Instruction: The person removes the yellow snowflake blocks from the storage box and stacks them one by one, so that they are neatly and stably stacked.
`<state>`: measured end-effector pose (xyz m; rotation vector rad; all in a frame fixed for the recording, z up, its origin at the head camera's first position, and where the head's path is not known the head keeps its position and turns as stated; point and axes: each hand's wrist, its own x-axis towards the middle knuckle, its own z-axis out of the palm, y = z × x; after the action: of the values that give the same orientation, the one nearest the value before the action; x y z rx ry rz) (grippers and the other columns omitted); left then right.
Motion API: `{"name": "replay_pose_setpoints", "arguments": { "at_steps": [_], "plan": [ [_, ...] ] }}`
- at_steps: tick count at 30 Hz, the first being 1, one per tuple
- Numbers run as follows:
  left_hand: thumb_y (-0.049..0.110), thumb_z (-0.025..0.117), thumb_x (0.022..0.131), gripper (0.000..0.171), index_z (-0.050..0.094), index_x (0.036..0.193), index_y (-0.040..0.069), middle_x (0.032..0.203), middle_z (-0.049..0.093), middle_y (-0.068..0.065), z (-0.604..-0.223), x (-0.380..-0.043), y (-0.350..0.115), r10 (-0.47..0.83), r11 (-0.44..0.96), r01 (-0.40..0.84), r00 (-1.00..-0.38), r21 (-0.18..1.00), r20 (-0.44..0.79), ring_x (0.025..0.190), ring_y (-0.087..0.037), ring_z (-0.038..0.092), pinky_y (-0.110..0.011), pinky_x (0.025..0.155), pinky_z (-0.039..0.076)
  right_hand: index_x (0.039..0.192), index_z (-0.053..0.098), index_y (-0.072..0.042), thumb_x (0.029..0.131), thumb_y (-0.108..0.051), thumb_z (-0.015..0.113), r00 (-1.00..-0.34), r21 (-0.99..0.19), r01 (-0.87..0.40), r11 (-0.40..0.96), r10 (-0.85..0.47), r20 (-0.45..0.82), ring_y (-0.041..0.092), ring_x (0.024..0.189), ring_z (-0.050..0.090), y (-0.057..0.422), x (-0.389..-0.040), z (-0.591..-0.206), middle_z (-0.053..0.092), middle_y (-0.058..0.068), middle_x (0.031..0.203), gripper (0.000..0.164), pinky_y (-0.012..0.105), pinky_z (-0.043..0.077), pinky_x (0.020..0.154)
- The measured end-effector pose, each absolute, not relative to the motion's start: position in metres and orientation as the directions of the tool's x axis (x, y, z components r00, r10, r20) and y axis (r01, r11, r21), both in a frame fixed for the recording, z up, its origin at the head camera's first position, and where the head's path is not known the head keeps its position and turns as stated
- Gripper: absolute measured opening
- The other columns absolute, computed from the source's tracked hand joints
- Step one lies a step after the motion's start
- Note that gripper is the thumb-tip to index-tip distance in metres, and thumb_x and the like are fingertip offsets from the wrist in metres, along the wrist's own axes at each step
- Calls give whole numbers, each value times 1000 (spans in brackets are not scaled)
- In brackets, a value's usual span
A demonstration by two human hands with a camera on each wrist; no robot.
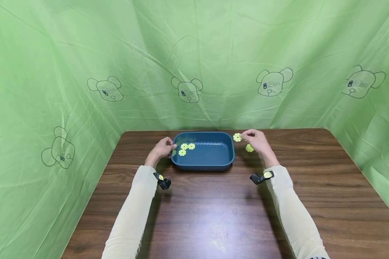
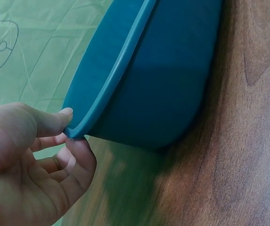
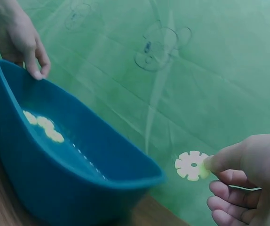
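Note:
A blue rectangular basin with rounded corners stands on the table. My left hand pinches its left rim between thumb and fingers, as the left wrist view shows closely. Several yellow notched discs, like snowflake building discs, lie inside at the basin's left end. Just beyond the basin's right rim, my right hand pinches another yellow notched disc by its edge, apart from the basin. One more disc is below the right hand, seen only in the head view.
The dark wooden table reaches to the green curtain hung behind it and at both sides. Bear outlines are printed on the curtain. A black strap with a camera is on each wrist.

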<state>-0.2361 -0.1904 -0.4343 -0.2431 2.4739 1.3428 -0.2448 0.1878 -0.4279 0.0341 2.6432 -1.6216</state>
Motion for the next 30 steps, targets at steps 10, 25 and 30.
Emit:
{"name": "replay_pose_setpoints", "arguments": {
  "at_steps": [10, 25, 30],
  "plan": [
    [23, 54, 99, 20, 44, 105, 6, 99, 47, -15, -434, -237, -189, 1, 546, -296, -935, 784, -354, 80, -25, 53, -50, 88, 52, 112, 60, 4, 95, -26, 59, -987, -887, 158, 433, 100, -127, 22, 95, 55, 221, -242, -448, 59, 19, 113, 35, 25, 44, 79],
    [23, 53, 99, 19, 44, 104, 7, 97, 46, -12, -437, -239, -191, -1, 565, -288, -937, 774, -348, 75, -22, 51, -48, 85, 53, 108, 65, 1, 93, -27, 58, -959, -771, 273, 576, 225, -171, 30, 105, 50, 227, -249, -467, 58, 18, 119, 33, 30, 40, 79],
    [22, 53, 99, 19, 44, 104, 6, 98, 46, -13, -436, -240, -191, 1, 566, -285, -938, 773, -347, 74, -21, 51, -48, 84, 53, 105, 68, -1, 91, -27, 60, -957, -726, 276, 630, 252, -145, 35, 107, 53, 226, -251, -469, 62, 20, 118, 32, 38, 43, 85]
  ]
}}
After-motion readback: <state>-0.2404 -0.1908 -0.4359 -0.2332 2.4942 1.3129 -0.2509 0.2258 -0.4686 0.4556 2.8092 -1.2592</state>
